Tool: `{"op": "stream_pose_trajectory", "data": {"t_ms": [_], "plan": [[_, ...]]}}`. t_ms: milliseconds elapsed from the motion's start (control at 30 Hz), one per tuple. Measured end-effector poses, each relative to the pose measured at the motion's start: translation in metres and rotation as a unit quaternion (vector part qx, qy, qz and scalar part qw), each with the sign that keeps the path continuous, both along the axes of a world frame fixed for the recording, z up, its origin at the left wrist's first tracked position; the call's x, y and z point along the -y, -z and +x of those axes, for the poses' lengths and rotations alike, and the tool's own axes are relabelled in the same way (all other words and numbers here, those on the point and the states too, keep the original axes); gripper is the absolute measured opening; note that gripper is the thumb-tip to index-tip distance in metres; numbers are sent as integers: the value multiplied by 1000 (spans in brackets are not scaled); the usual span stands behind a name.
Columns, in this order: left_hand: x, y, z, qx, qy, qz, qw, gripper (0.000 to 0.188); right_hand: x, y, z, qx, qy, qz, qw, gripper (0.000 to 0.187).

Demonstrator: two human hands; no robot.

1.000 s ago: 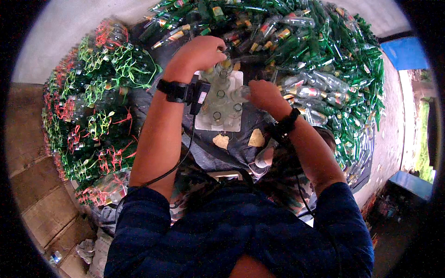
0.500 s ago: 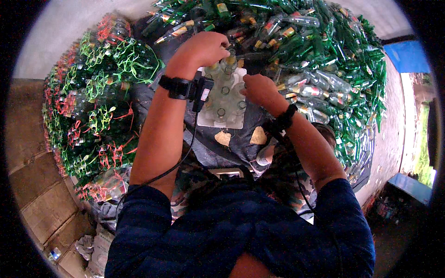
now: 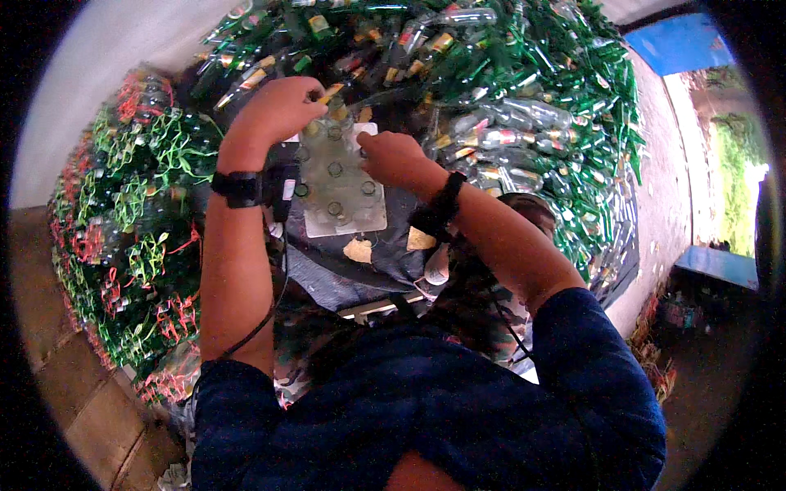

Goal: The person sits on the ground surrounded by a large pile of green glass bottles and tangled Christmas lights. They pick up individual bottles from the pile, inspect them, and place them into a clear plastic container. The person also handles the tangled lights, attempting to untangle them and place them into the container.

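Observation:
Several clear glass bottles (image 3: 335, 169) stand upright, packed close together on a white board (image 3: 375, 223) in front of me. At the far left of this cluster is my left hand (image 3: 282, 106), its fingers curled inward beside the far bottles. Whatever sits in its grip is hidden by the hand. My right hand (image 3: 399, 159) is closed at the cluster's right side, with thumb and forefinger pressed together. Anything pinched there is too small to make out. A black band circles each wrist.
Loose green and clear bottles (image 3: 532, 123) form a big heap behind and to the right. At left rises a stack of bottles (image 3: 135, 204) bound with green and red ties. Two pale brown leaf-like pieces (image 3: 357, 250) lie on the dark sheet (image 3: 315, 274) nearer me.
The whole view has turned, so the scene sits further left. Relative to the bottles, my left hand has shifted slightly left and nearer; my right hand stays at their right side.

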State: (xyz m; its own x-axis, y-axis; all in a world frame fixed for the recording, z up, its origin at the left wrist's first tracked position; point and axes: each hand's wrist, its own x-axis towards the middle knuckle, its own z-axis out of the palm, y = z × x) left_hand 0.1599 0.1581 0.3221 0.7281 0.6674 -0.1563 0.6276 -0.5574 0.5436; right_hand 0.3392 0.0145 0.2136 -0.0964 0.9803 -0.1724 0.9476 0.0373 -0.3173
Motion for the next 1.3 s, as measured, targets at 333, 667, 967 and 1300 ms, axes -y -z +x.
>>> {"op": "stream_pose_trajectory", "data": {"t_ms": [333,667,967,1300], "plan": [[1,-4,8,-21,18,7,1000,32,7,-3,13,-5,14,-26,1000,37],[-2,6,0,11,16,43,999,35,12,-11,33,-4,43,-47,998,34],[-40,10,-66,-8,-48,-2,999,36,21,-15,86,22,16,-10,1000,39],[-37,14,-78,-23,-41,10,999,39,65,-52,170,43,92,-33,994,46]]}}
